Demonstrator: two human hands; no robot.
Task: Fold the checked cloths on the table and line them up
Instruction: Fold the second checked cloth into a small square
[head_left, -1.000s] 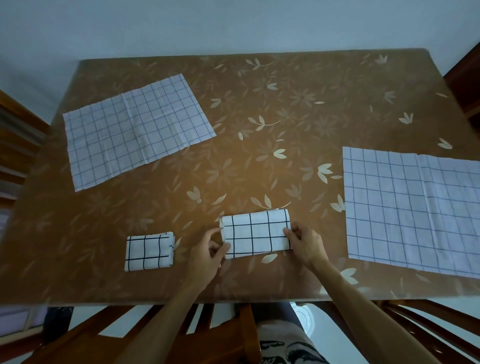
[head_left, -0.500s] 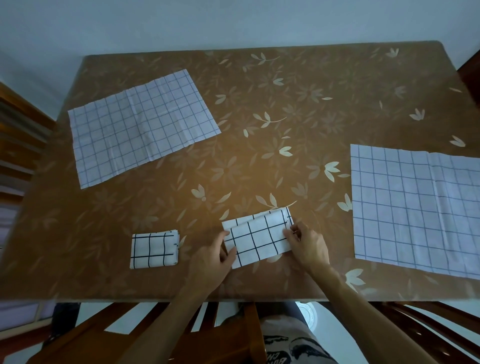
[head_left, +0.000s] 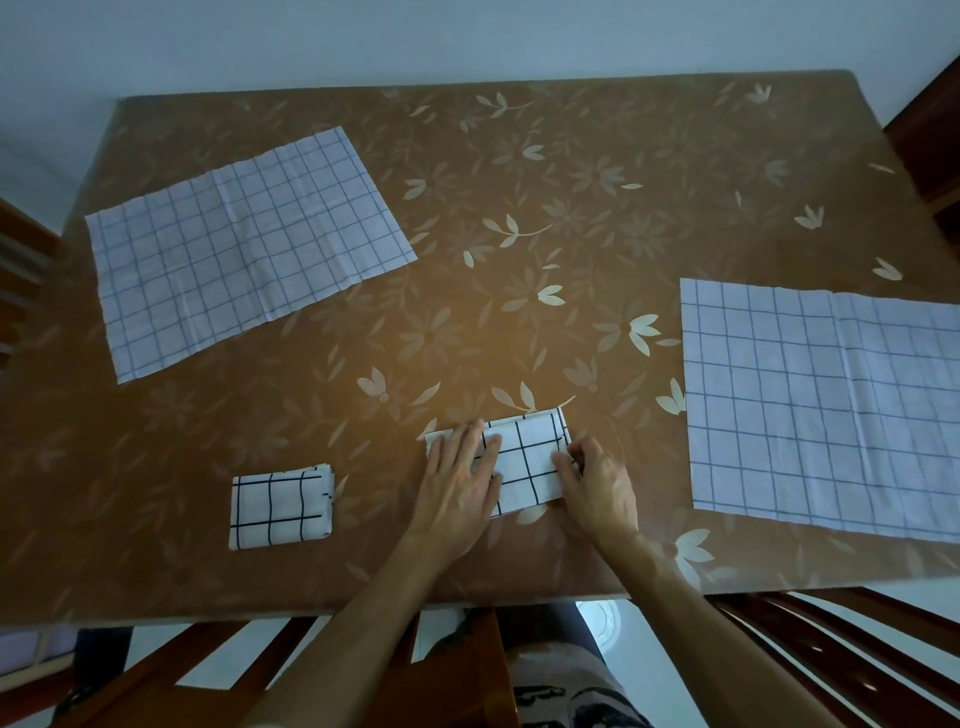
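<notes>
A white cloth with bold black checks (head_left: 527, 460) lies folded into a strip near the table's front edge, slightly tilted. My left hand (head_left: 460, 486) lies flat on its left half with straight fingers. My right hand (head_left: 597, 486) pinches the strip's right end. To the left sits a small folded checked cloth (head_left: 280, 511), apart from both hands. Two unfolded pale checked cloths lie spread out: one at the back left (head_left: 244, 249), one at the right (head_left: 826, 410).
The brown table (head_left: 519, 208) has a leaf pattern and its front edge runs just under my forearms. Wooden chair backs (head_left: 831, 649) stand below the front edge and at both sides.
My left hand has slid from the strip's left end onto its top and lies flat there. The strip has turned a little counter-clockwise. My right hand stays at the right end.
</notes>
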